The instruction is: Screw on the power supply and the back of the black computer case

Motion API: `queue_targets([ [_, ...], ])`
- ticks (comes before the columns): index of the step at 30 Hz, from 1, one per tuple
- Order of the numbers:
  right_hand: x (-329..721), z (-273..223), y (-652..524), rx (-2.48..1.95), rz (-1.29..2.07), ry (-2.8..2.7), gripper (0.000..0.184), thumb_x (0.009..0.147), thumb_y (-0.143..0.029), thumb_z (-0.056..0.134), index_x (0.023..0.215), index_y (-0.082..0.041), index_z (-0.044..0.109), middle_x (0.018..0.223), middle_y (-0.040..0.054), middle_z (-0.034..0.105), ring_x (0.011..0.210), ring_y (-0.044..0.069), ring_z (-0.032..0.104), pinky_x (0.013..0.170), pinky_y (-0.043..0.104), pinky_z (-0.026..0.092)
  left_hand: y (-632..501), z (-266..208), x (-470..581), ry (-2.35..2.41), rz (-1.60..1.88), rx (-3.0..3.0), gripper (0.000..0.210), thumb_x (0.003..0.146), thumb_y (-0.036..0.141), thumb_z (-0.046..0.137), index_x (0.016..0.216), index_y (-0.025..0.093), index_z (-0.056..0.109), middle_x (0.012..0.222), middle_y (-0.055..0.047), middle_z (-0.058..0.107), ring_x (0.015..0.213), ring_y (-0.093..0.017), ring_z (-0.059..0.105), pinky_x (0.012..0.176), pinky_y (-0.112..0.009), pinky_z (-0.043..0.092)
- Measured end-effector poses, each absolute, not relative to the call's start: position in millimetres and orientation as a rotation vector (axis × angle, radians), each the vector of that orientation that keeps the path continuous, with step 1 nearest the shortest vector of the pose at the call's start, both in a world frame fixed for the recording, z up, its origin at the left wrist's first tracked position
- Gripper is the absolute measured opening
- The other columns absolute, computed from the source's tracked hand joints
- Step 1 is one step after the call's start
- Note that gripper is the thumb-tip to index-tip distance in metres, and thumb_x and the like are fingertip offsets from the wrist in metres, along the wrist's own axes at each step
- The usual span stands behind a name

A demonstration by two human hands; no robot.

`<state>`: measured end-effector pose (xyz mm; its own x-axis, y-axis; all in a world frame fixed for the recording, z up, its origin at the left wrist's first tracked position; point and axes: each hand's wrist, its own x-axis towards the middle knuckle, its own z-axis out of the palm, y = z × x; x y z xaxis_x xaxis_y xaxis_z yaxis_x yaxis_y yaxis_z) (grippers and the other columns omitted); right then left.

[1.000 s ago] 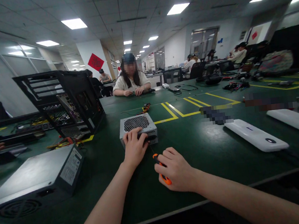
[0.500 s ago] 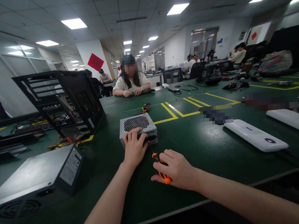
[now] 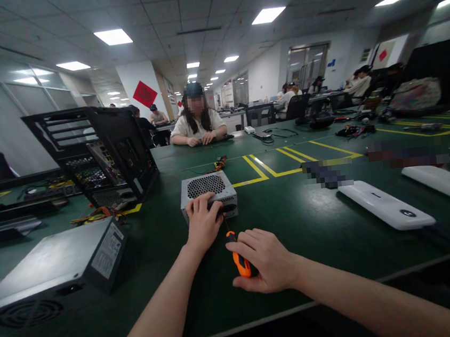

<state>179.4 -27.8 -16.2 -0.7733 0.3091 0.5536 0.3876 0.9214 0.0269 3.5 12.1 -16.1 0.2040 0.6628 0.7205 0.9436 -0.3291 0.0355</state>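
Head view, grey power supply (image 3: 226,191), honeycomb vent (image 3: 206,185), orange screwdriver (image 3: 239,258)

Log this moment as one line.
left hand: resting on small power supply | right hand: holding screwdriver, shaft toward small power supply | tip contact: unclear | nearby: larger power supply, black computer case

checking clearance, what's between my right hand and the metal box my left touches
In the head view, the screwdriver, its shaft pointing from the right hand toward that box.

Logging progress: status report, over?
Left hand on boxy grey metal power supply, fingers partly covering it. Right hand holding orange-and-black screwdriver.
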Motion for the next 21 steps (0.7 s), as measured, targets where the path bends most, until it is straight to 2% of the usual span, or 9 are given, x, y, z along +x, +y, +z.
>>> queue_targets([
  [5,180.0,-16.0,-27.1,-0.492,-0.211,-2.438,0.055,0.074,-0.061,0.041,0.096,-0.013,0.054,0.079,0.0073,0.051,0.067,0.017,0.046,0.057,0.029,0.038,12.3,-15.8,2.9,-1.495,-0.91,-2.076,0.019,0.069,0.02,0.058,0.087,0.024,0.058,0.116,-0.008,0.047,0.108,-0.026,0.038,0.089,-0.044,0.026],
  [8,181.0,-17.1,-25.7,-0.476,-0.178,-2.381,0.052,0.074,-0.058,0.043,0.095,-0.011,0.053,0.092,0.0126,0.051,0.076,0.019,0.049,0.062,0.031,0.041,12.0,-15.8,1.7,-1.488,-0.902,-2.1,0.02,0.069,0.02,0.057,0.088,0.024,0.058,0.117,-0.008,0.046,0.11,-0.026,0.037,0.089,-0.044,0.026],
  [10,181.2,-17.8,-25.2,-0.434,-0.161,-2.387,0.048,0.075,-0.054,0.045,0.094,-0.011,0.052,0.098,0.0143,0.05,0.081,0.019,0.049,0.066,0.031,0.042,10.8,-15.1,1.3,-1.487,-0.897,-2.118,0.021,0.069,0.018,0.055,0.089,0.024,0.058,0.118,-0.008,0.046,0.11,-0.025,0.037,0.089,-0.044,0.026],
  [15,181.7,-16.6,-27.2,-0.345,-0.243,-2.486,0.031,0.079,-0.042,0.044,0.091,-0.015,0.055,0.091,0.0123,0.052,0.079,0.019,0.05,0.064,0.03,0.042,2.7,-4.1,1.7,-1.486,-1.02,-2.144,0.028,0.066,0.005,0.046,0.085,0.022,0.057,0.115,-0.007,0.048,0.109,-0.023,0.039,0.091,-0.042,0.027],
  [17,182.1,-15.6,-28.1,-0.338,-0.273,-2.48,0.029,0.08,-0.041,0.044,0.092,-0.017,0.056,0.091,0.0126,0.051,0.081,0.02,0.049,0.063,0.03,0.042,-0.9,3.6,-0.2,-1.533,-1.114,-2.21,0.024,0.068,0.006,0.042,0.08,0.02,0.056,0.103,-0.006,0.055,0.1,-0.021,0.046,0.086,-0.039,0.033],
  [19,182.1,-14.8,-28.1,-0.339,-0.262,-2.472,0.029,0.08,-0.042,0.044,0.089,-0.017,0.057,0.091,0.0129,0.05,0.081,0.019,0.049,0.063,0.029,0.042,-2.9,10.3,-4.6,-1.717,-1.163,-2.376,0.017,0.07,0.01,0.041,0.075,0.019,0.055,0.084,-0.004,0.058,0.082,-0.017,0.052,0.072,-0.032,0.04],
  [21,181.8,-14.5,-27.4,-0.35,-0.227,-2.468,0.033,0.08,-0.045,0.044,0.085,-0.015,0.057,0.093,0.0134,0.049,0.078,0.018,0.049,0.063,0.029,0.043,-3.1,13.5,-10.2,-2.022,-1.029,-2.744,0.013,0.071,0.016,0.042,0.073,0.017,0.055,0.071,-0.002,0.058,0.064,-0.014,0.053,0.057,-0.026,0.041],
])
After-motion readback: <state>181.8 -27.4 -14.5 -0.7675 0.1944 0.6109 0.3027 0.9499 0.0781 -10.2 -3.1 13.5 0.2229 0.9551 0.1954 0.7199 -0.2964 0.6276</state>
